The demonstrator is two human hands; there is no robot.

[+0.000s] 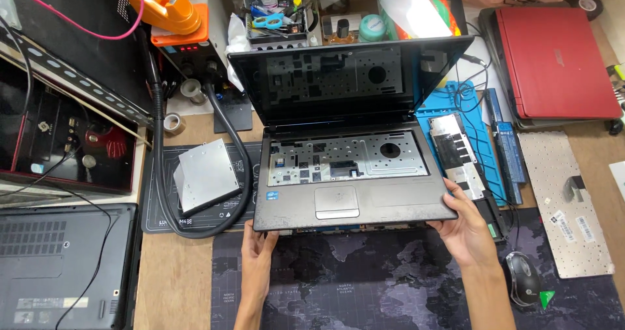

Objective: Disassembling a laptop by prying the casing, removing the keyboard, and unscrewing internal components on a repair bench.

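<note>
An open grey laptop (351,161) with its keyboard taken out stands in the middle of the desk, bare metal tray showing above the touchpad (336,202). My left hand (259,248) grips its front left corner from below. My right hand (463,226) holds its front right corner. The front edge is lifted slightly over a dark map-printed mat (364,284).
A silver optical drive (207,174) lies left on a black mat inside a black hose loop (244,167). Right: blue mat with a metal part (458,153), loose keyboard (571,203), mouse (523,276), red laptop (556,63). Another dark laptop (62,265) sits bottom left.
</note>
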